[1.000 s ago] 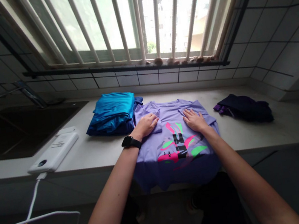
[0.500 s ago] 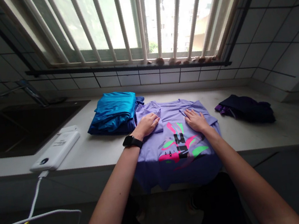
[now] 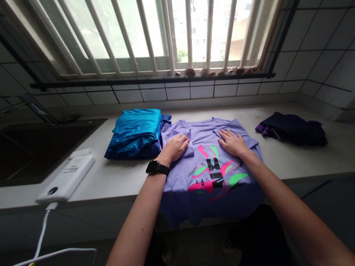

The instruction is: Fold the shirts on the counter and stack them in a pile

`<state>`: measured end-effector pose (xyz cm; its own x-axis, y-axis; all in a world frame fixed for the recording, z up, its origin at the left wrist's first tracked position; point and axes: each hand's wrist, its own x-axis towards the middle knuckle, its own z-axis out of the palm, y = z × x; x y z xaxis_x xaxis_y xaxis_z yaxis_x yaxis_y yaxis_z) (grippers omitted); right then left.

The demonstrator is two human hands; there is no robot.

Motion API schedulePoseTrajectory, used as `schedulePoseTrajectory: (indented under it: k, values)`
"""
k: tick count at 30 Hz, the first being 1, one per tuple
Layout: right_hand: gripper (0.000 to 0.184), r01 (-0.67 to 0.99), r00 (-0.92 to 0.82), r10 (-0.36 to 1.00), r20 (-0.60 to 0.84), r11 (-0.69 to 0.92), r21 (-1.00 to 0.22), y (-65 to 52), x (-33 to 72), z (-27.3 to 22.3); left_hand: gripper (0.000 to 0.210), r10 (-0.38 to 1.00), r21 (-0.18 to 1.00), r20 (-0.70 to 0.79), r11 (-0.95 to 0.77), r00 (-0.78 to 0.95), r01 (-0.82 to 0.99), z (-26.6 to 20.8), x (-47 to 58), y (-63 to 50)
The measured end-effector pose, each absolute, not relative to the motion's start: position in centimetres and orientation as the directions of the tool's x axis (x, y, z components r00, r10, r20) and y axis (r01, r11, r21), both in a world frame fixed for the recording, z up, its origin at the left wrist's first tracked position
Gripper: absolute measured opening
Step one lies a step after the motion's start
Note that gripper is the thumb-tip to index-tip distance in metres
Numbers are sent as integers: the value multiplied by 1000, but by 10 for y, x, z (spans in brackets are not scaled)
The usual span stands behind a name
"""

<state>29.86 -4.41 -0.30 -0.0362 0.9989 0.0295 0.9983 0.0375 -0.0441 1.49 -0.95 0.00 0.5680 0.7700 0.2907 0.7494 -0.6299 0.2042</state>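
A lilac T-shirt [image 3: 185, 179] with a pink, green and black print lies on the counter, its lower part hanging over the front edge. Both of its sleeves are folded inward. My left hand [image 3: 177, 147] rests flat on the folded left sleeve, fingers stretched out, with a black watch on the wrist. On the other side, my right hand [image 3: 232, 143] lies on the right sleeve with its fingers spread. Neither hand grips the cloth. A pile of folded blue clothes [image 3: 138, 132] stands just left of the shirt, close to my left hand.
A dark bundle of cloth [image 3: 291, 130] with purple parts lies to the right on the white counter [image 3: 118, 184]. At the left are a white power bank [image 3: 67, 178] with a cable [image 3: 41, 237] hanging down, and a dark sink [image 3: 14, 155] with a tap [image 3: 39, 110]. A barred window is behind.
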Motion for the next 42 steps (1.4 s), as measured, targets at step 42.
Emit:
schedulePoseTrajectory:
  k: [42]
  values:
    - [62,990,-59,997,44,64,-122,-46,301,-4,33,777,261,301,-625,553,736,-1,13,-10]
